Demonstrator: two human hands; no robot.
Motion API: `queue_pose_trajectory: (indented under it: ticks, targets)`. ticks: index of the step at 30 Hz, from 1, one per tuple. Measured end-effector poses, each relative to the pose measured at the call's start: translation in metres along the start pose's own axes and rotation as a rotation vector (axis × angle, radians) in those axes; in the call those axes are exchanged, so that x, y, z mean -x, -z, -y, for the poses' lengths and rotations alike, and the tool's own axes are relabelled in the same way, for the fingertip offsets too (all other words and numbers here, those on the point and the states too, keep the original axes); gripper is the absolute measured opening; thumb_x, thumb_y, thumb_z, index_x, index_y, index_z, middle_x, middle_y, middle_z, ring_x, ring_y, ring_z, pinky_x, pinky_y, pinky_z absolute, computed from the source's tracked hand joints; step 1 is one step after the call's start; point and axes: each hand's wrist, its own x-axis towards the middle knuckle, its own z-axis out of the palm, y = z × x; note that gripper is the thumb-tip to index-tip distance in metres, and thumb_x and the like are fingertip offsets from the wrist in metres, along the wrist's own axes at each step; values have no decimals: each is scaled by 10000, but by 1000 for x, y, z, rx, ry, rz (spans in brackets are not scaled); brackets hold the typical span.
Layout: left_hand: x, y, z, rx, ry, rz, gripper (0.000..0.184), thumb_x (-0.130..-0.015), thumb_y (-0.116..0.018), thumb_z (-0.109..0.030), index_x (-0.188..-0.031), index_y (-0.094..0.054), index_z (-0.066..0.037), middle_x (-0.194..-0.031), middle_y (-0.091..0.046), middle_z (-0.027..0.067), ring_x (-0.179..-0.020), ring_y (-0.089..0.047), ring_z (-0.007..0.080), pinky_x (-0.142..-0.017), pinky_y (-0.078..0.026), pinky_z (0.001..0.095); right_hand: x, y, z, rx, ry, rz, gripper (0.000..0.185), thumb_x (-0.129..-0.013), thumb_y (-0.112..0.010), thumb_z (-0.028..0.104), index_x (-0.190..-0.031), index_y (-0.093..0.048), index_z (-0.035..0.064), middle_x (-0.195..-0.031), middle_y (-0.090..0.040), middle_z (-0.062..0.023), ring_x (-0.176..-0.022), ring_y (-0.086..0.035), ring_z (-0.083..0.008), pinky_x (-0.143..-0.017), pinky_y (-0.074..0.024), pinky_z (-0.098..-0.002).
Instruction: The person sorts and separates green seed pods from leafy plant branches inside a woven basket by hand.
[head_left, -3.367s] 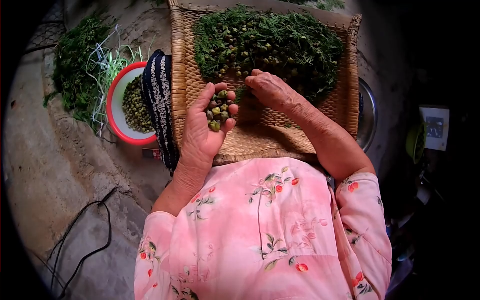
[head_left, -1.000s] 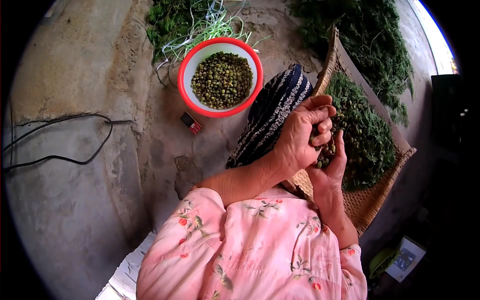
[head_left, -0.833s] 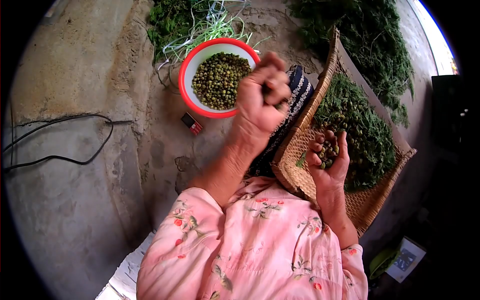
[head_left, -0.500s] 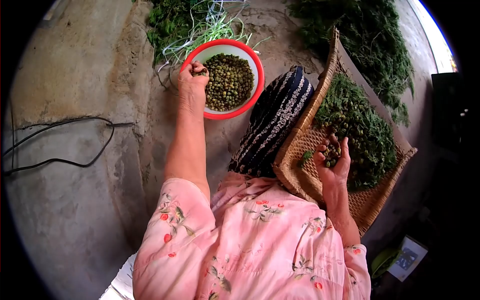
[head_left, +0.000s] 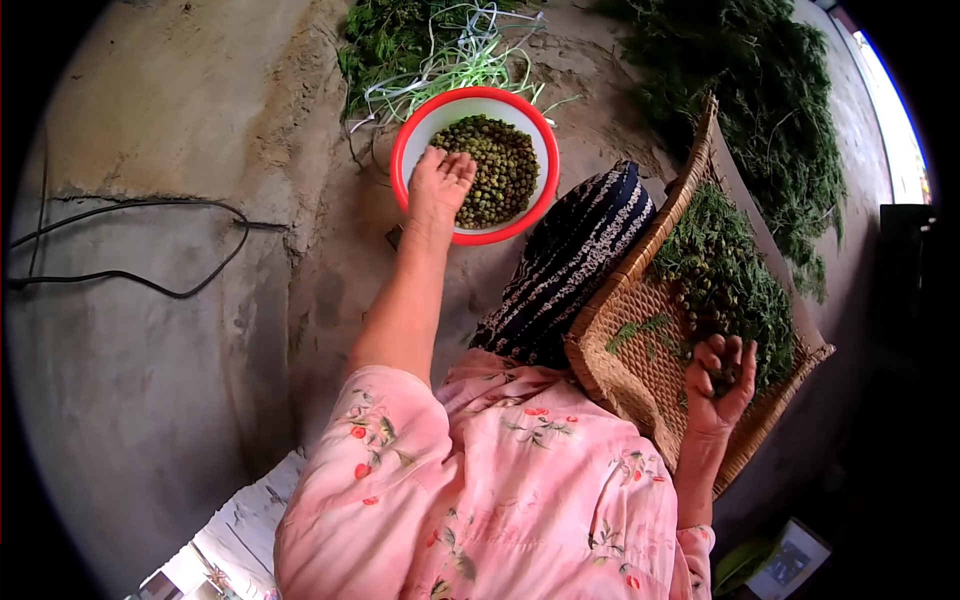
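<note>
My left hand is over the near left rim of a red-rimmed white bowl, palm showing and fingers apart, with nothing seen in it. Many small round green-brown seed pods fill the bottom of the bowl. At the right, my right hand is above a woven basket, its fingers curled around a few dark seed pods. Beside that hand, a heap of feathery green sprigs with more pods among them lies in the basket.
My knee in dark patterned cloth is between bowl and basket. Large piles of green branches and pale plastic strips lie on the ground beyond. A black cable loops across the concrete at left.
My left hand has opened and moved further over the bowl; the pods it held are gone from it. My right hand has shifted right and nearer to me, still curled. The view has shifted slightly.
</note>
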Motion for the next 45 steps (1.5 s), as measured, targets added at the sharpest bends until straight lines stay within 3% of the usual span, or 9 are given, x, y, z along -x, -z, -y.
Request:
queue_pose_trajectory:
  ticks: [4,9,12,14,18,23,31,44,45]
  targets:
    - [60,-20,47,-334,-160,177,153,-906,-527,-167,-986,-547,-38,-861,-589,78,-771,-587,180,-681,-516,302,35,10,54,135,154,55,269,-941,-463,314,-832,-504,72,-835,-440,-65,-687,-420,-164,-384,-306,-237]
    - [149,-75,91,-930,-639,519,194,-889,-584,-163,-1023,-607,-25,-869,-645,30,-758,-581,77,-655,-475,203,99,29,122,109,473,66,201,-924,-491,223,-791,-419,91,-794,-369,-28,-666,-379,-138,-385,-244,-235]
    - [184,-90,112,-1360,-1147,906,270,-842,-624,-192,-1070,-590,-51,-1014,-600,96,-872,-587,223,-787,-473,309,143,81,155,110,640,54,212,-917,-502,195,-768,-385,101,-772,-353,-30,-662,-367,-139,-407,-226,-250]
    - [198,-90,127,-1712,-1261,931,390,-799,-645,-233,-1136,-553,-60,-1139,-526,110,-999,-523,267,-886,-416,375,163,140,176,85,627,-2,192,-910,-511,209,-788,-451,74,-773,-389,-29,-655,-376,-145,-410,-240,-245]
    - [211,-95,130,-2077,-1316,1003,526,-747,-666,-237,-1205,-489,-48,-1128,-492,112,-1035,-468,293,-900,-395,398,154,226,172,127,656,-716,212,-880,-570,238,-766,-549,60,-781,-515,-58,-700,-483,-178,-389,-303,-239]
    - [226,-98,132,-2113,-1194,1007,593,-695,-602,-1,-1267,-452,-50,-1133,-464,202,-957,-509,359,-812,-475,412,134,191,155,148,720,-808,245,-874,-592,266,-733,-548,71,-752,-580,-68,-653,-551,-170,-384,-353,-234]
    - [231,-84,134,-2108,-1238,975,624,-674,-579,24,-1277,-489,-109,-1222,-459,302,-1038,-510,442,-892,-449,444,127,194,164,39,585,-624,222,-886,-589,224,-735,-503,87,-700,-481,-42,-604,-493,-139,-400,-370,-209]
    - [250,-63,133,-2056,-1347,867,467,-718,-522,8,-1179,-563,-50,-1181,-458,330,-915,-531,382,-743,-485,418,113,275,200,203,502,-680,191,-836,-634,206,-909,-617,30,-912,-612,-98,-678,-561,-184,-581,-470,-257]
    - [247,-63,133,-2019,-1565,840,243,-749,-550,-44,-991,-570,-25,-1065,-498,278,-861,-536,303,-623,-499,359,115,279,198,224,508,-701,194,-836,-633,206,-914,-614,29,-911,-611,-99,-677,-560,-187,-582,-470,-258]
